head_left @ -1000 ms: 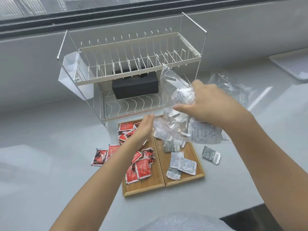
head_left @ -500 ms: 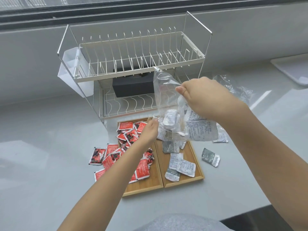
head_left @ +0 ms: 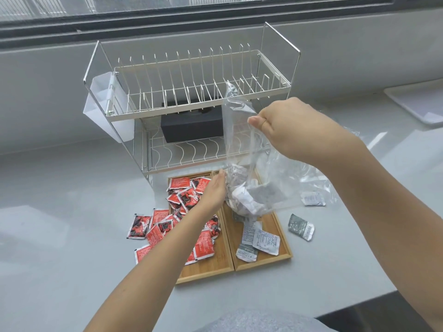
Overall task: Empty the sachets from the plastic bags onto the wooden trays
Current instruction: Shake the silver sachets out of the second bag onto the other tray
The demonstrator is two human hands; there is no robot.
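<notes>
One head-worn wide-angle view, looking forward and down along both forearms onto the grey bench. Close in on the wooden trays; the wire dish rack and window ledge sit beyond, facing us.

Right hand pinches the clear bag above the tray; left hand apparently steadies it.

Two wooden trays lie side by side on the counter, before the dish rack.
</notes>
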